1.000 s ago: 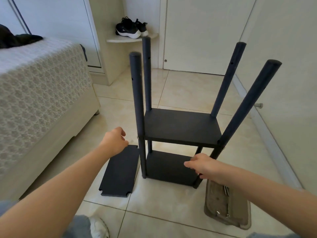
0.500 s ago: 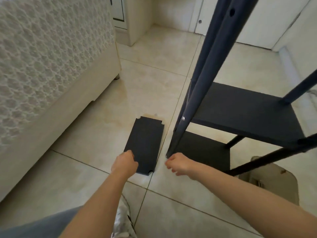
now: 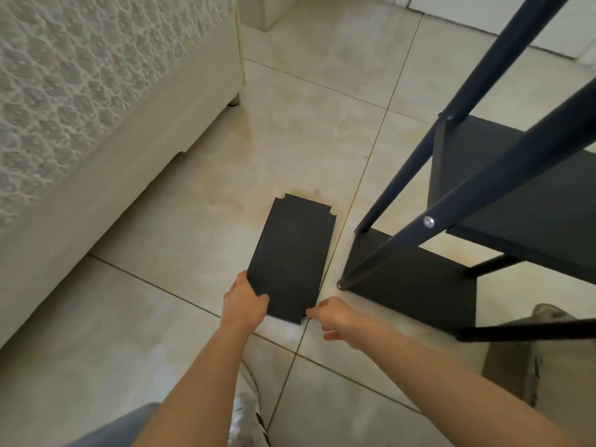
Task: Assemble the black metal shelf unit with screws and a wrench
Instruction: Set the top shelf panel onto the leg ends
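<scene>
Currently, view looks down at the tiled floor (image 3: pixel 290 130). A bed (image 3: pixel 96 124) with a textured cover fills the upper left of the frame.

Shelf unit (image 3: pixel 458 201): right side of frame, standing on the floor, part-built. Dark poles run from the upper right down to feet near centre right. Two boards sit between them, one low and one higher. One screw (image 3: pixel 428 221) shows bright on the nearest pole at the level of the higher board.

Loose shelf panel (image 3: pixel 292 253): flat on the floor at centre frame, just left of the unit's nearest foot and apart from it. Black, rectangular, with a notch cut at each visible corner. Long axis runs away from the person.

Left hand (image 3: pixel 246 301): grips the panel's near-left corner, thumb on the top face and fingers curled at the edge.
Right hand (image 3: pixel 335 317): fingertips at the near-right notch, other fingers loosely curled. Cannot tell whether it pinches the corner or only touches it.

Handling, judged:
- Panel looks thin, rigid and fairly light; should not flex when lifted.
- Matte face likely gives fair grip; edges and notches may be sharp.
- Lying flush on the tile, it probably needs one edge tipped up first.
- Best hold: both long edges near the middle, leaving the notches free for the poles.
</scene>
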The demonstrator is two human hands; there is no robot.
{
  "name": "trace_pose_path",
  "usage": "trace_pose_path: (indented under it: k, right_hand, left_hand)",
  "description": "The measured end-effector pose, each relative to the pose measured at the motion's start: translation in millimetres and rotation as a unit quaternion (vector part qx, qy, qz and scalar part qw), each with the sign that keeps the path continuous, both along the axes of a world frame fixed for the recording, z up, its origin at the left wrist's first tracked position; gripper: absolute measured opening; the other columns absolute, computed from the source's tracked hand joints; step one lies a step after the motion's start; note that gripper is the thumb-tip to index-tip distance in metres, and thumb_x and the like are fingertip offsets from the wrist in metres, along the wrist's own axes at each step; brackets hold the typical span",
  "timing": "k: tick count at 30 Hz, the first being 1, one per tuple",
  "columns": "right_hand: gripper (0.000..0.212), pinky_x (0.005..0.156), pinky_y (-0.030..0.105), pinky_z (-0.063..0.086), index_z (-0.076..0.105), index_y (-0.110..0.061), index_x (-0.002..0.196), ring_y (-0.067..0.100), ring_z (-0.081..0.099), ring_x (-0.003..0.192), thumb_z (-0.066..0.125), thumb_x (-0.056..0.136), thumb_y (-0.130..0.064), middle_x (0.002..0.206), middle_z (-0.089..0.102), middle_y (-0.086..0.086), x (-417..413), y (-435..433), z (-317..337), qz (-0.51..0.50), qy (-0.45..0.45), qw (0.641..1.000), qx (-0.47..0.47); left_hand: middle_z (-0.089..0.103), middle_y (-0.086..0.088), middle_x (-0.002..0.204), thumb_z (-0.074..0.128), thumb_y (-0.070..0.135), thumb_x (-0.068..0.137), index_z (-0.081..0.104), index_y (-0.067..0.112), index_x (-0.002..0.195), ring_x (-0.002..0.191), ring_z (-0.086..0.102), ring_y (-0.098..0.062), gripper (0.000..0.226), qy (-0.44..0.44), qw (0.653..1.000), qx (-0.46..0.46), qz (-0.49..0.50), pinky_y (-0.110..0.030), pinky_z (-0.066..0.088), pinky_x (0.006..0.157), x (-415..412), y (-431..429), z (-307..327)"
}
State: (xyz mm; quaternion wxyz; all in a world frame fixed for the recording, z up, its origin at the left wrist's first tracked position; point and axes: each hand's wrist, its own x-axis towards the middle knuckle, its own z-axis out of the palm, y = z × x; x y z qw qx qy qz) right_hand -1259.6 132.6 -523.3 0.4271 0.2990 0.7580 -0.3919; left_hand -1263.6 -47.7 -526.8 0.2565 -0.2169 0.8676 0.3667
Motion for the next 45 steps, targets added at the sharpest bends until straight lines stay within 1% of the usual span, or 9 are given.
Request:
trace_pose_path:
  k: [9,17,20,26,29,34,36,39,45]
  right_hand:
    - [0.021,0.058,0.023,0.045,0.045,-0.020,0.097,0.018,0.050,0.101,0.064,0.094,-0.028,0.113,0.048,0.000,2.1,-6.3,-1.8,-0.116,0.005,0.992,-0.050]
    - [0.017,0.084,0.031,0.050,0.044,-0.020,0.099,0.018,0.051,0.102,0.060,0.097,-0.017,0.096,0.048,-0.003,1.9,-17.6,3.2,-0.193,0.045,0.976,-0.085]
    - [0.018,0.082,0.031,0.051,0.042,-0.018,0.102,0.021,0.053,0.106,0.060,0.097,-0.017,0.105,0.048,0.002,4.2,-16.0,3.1,-0.193,0.033,0.977,-0.084]
    - [0.020,0.078,0.029,0.052,0.045,-0.017,0.102,0.020,0.055,0.099,0.064,0.095,-0.015,0.095,0.049,0.000,6.5,-18.8,-2.6,-0.185,0.017,0.979,-0.079]
    - [0.020,0.074,0.028,0.054,0.045,-0.019,0.094,0.017,0.056,0.089,0.065,0.094,-0.017,0.095,0.050,0.000,6.6,-18.1,-1.5,-0.205,0.023,0.975,-0.089]
    - [0.019,0.091,0.045,0.054,0.045,-0.019,0.092,0.021,0.062,0.086,0.063,0.095,-0.013,0.097,0.056,0.004,5.9,-11.3,12.0,-0.269,0.030,0.950,-0.155]
    - [0.016,0.091,0.048,0.056,0.048,-0.016,0.096,0.026,0.065,0.092,0.063,0.094,-0.011,0.104,0.060,0.009,4.1,-10.0,23.2,-0.284,0.036,0.942,-0.174]
    - [0.018,0.087,0.050,0.057,0.051,-0.010,0.106,0.032,0.066,0.100,0.064,0.094,-0.013,0.113,0.062,0.014,0.4,-11.2,47.1,-0.306,0.038,0.927,-0.214]
    - [0.009,0.085,0.054,0.054,0.049,-0.011,0.108,0.036,0.073,0.088,0.051,0.102,-0.017,0.107,0.068,0.019,7.8,-20.7,114.9,-0.281,0.008,0.905,-0.321]
  left_hand:
    - [0.053,-0.012,0.136,0.060,0.015,0.095,0.031,0.016,0.152,0.123,0.051,-0.034,0.064,0.023,0.998,0.010,0.065,-0.051,0.049,0.103,-2.2,0.0,-2.0]
    - [0.045,-0.013,0.145,0.059,0.014,0.097,0.032,0.013,0.152,0.109,0.056,-0.028,0.061,0.026,0.988,0.046,0.148,-0.038,0.049,0.089,-3.4,-7.2,2.9]
    - [0.045,-0.013,0.149,0.058,0.014,0.097,0.029,0.011,0.155,0.127,0.051,-0.034,0.065,-0.008,0.987,0.057,0.148,-0.042,0.046,0.098,-2.1,-12.7,-0.7]
    - [0.044,-0.013,0.144,0.062,0.017,0.095,0.033,0.010,0.153,0.118,0.054,-0.033,0.064,-0.029,0.989,0.061,0.133,-0.042,0.048,0.098,-3.0,-6.9,0.9]
    - [0.034,-0.008,0.136,0.063,0.020,0.095,0.040,0.009,0.148,0.090,0.052,-0.022,0.058,-0.026,0.986,0.059,0.155,-0.038,0.045,0.090,-3.4,-9.6,0.4]
    - [0.044,-0.012,0.135,0.068,0.036,0.093,0.057,0.006,0.133,0.093,0.055,-0.021,0.051,-0.026,0.976,0.069,0.204,-0.041,0.049,0.099,-3.3,-11.7,8.5]
    - [0.054,-0.014,0.125,0.073,0.036,0.090,0.060,0.005,0.125,0.098,0.059,-0.025,0.048,-0.025,0.964,0.114,0.238,-0.043,0.054,0.093,-6.3,-14.2,18.1]
    - [0.064,-0.012,0.098,0.081,0.022,0.085,0.063,0.004,0.105,0.084,0.061,-0.022,0.033,-0.036,0.911,0.238,0.335,-0.033,0.052,0.062,-10.2,-18.0,44.2]
    - [0.061,-0.011,0.094,0.079,0.010,0.085,0.056,0.005,0.097,0.076,0.062,-0.023,0.026,-0.051,0.853,0.323,0.406,-0.032,0.050,0.055,-6.3,-29.1,118.4]
